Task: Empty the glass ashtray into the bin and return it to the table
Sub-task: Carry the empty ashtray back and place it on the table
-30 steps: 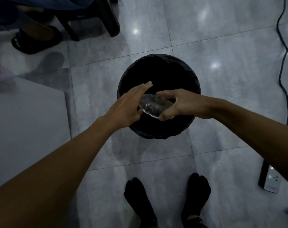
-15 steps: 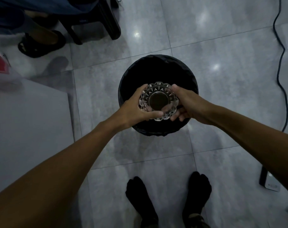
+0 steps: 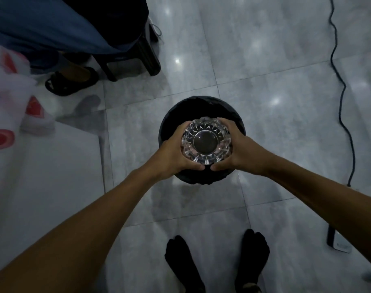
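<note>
Both hands, left hand point(image 3: 172, 154) and right hand point(image 3: 240, 151), are clamped on opposite sides of the glass ashtray point(image 3: 206, 142), thumbs under its near edge. It hangs upright over the black bin point(image 3: 236, 119), the worktop point(image 3: 43, 176) to the left. Thick cut glass probably handles heavy, slick and breakable, so the scalloped rim is the surest hold.

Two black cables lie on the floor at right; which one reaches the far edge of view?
The long wavy cable, running from the top edge down the tiles. The other is a short straight piece beside the white device.

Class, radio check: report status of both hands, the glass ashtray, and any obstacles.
Left hand and right hand both grip clear cut-glass ashtray. Ashtray level above round black bin. Nothing in the way.
</note>
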`<action>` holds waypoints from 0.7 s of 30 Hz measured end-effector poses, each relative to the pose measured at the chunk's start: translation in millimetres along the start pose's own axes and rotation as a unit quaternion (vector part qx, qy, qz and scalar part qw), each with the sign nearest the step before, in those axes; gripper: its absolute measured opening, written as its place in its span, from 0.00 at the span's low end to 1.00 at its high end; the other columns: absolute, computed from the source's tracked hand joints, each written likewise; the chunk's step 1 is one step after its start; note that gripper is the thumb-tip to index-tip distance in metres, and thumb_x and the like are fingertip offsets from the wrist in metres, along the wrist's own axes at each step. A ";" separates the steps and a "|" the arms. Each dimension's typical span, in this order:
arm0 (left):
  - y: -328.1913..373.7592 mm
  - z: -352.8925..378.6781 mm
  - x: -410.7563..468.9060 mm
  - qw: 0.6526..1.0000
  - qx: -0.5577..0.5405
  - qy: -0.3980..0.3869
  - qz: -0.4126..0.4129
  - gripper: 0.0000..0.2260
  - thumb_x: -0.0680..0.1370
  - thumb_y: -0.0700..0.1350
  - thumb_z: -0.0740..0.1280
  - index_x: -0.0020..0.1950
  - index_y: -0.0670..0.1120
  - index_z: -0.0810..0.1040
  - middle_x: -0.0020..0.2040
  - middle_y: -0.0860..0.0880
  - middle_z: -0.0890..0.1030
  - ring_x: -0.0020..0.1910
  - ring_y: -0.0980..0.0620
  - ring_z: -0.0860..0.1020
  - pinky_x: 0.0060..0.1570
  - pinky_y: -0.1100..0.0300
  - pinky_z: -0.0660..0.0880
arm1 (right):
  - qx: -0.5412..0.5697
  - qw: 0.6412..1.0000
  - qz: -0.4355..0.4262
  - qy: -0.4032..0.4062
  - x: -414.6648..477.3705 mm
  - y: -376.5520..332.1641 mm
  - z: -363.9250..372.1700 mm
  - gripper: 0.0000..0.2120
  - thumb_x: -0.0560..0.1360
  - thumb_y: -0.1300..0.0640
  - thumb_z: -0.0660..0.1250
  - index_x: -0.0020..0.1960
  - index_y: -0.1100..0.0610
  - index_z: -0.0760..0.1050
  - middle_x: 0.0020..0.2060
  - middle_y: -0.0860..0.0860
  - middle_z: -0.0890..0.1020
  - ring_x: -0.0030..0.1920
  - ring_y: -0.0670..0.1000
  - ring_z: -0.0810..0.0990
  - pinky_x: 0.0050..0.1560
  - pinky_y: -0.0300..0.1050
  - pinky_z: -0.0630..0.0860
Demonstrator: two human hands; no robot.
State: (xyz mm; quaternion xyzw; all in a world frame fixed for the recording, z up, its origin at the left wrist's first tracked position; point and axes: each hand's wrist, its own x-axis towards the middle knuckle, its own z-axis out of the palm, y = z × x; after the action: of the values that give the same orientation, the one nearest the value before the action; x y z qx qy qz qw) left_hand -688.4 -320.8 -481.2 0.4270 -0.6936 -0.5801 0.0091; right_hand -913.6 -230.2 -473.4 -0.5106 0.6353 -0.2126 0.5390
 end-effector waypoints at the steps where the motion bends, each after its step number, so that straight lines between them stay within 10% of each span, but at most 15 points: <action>1: 9.3 -4.2 -4.9 1.000 0.004 0.004 0.004 0.56 0.65 0.45 0.88 0.85 0.58 0.60 0.77 0.57 0.75 0.76 0.56 0.76 0.76 0.48 0.75 | -0.004 1.000 -0.007 0.005 -3.9 -9.4 -4.3 0.60 0.64 0.56 0.86 0.81 0.46 0.49 0.71 0.45 0.72 0.67 0.47 0.76 0.57 0.29 0.75; 15: 238.5 -113.1 -115.6 0.992 -0.026 0.096 0.084 0.50 0.60 0.48 0.88 0.77 0.67 0.66 0.72 0.58 0.80 0.71 0.56 0.81 0.71 0.44 0.79 | -0.048 0.992 -0.102 0.063 -100.1 -243.8 -118.5 0.58 0.62 0.55 0.87 0.80 0.46 0.54 0.64 0.42 0.77 0.55 0.41 0.82 0.54 0.24 0.74; 21: 350.8 -160.0 -205.6 0.984 -0.020 0.137 0.109 0.53 0.64 0.44 0.89 0.83 0.59 0.65 0.74 0.58 0.78 0.73 0.58 0.79 0.74 0.46 0.77 | -0.034 0.985 -0.151 0.078 -171.8 -367.3 -154.7 0.55 0.62 0.50 0.87 0.78 0.40 0.56 0.63 0.41 0.79 0.60 0.42 0.82 0.62 0.40 0.80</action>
State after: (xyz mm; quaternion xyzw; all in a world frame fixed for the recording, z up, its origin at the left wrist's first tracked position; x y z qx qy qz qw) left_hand -680.7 -337.6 -44.6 0.4237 -0.7164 -0.5258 0.1757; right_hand -916.7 -265.3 -40.8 -0.6008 0.5978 -0.3084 0.4319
